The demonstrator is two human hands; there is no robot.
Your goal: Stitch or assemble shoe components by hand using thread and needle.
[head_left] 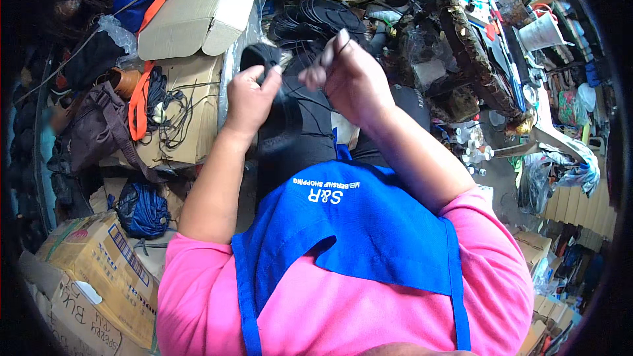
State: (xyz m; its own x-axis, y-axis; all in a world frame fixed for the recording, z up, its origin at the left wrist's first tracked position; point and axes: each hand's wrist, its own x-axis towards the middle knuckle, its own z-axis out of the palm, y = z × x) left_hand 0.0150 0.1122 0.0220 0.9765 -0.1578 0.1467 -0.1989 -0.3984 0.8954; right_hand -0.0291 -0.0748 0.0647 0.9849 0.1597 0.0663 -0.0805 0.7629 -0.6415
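My left hand [252, 100] is closed round a long black piece of footwear [280, 122], thumb and fingers near its upper end. Motion smears its lower part over my dark-trousered lap. To its right, my right hand [353, 82] is raised with its fingers curled, partly blurred. A thin dark line crosses by its fingertips, perhaps thread; what they hold is too fine to make out. The two hands are apart. A blue apron [369, 224] covers my front. Beyond the hands lies a heap of black cord-like material [316, 23].
Cardboard [191, 20] and an orange strap [140, 102] lie at left, beside tangled black cords [175, 115] and a dark bag [99, 125]. A cardboard box [105, 277] stands near left. At right are a worn-edged stand [471, 59], small bottles [471, 142] and a white mug [541, 34].
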